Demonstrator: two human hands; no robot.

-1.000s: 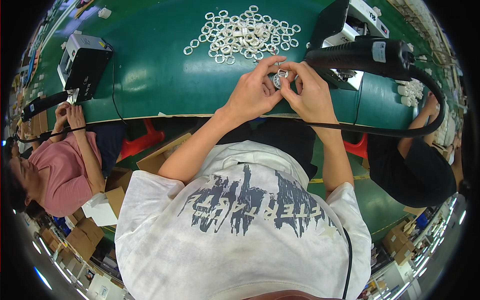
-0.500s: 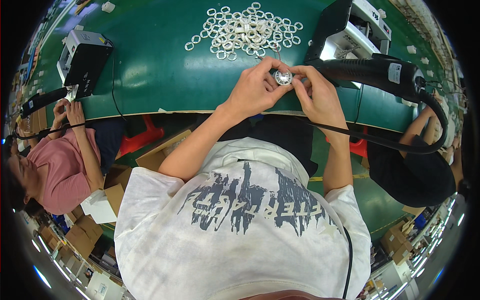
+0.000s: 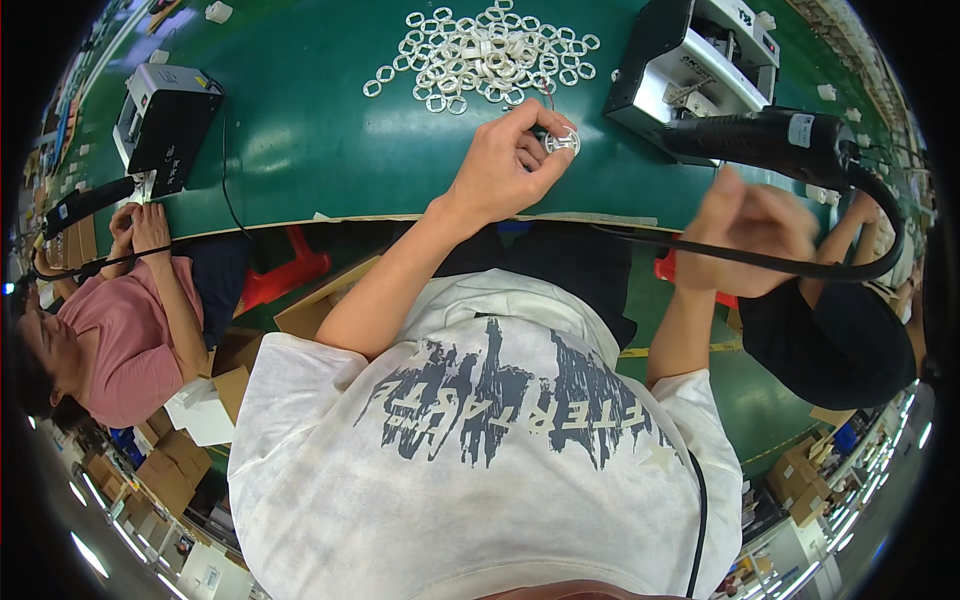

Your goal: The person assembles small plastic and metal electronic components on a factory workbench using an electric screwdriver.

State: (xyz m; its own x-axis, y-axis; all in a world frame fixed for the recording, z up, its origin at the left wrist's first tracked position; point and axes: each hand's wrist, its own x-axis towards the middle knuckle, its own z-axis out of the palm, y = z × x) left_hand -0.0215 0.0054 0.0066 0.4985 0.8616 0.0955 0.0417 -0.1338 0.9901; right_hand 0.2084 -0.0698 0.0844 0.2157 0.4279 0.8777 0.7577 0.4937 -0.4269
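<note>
My left hand [image 3: 510, 160] pinches a small round white part [image 3: 562, 142] between thumb and fingers, just above the near side of the green table [image 3: 310, 140]. Thin dark and reddish wire ends show beside its fingertips. My right hand [image 3: 750, 230] is apart from that part, to the right, past the table's near edge and below a thick black tool body [image 3: 765, 137]. Motion smears its fingers, so I cannot make out whether anything is in them. A black cable runs across this hand.
A pile of white rings [image 3: 490, 55] lies beyond my left hand. At right stands a black and silver machine [image 3: 690, 75]; a similar machine [image 3: 165, 125] stands at left. A co-worker in a pink shirt [image 3: 135, 340] works there, and another person [image 3: 840, 340] sits at right.
My right hand has let go of the round part and swung right and toward me. My left hand keeps the part, now tilted and slightly farther from me.
</note>
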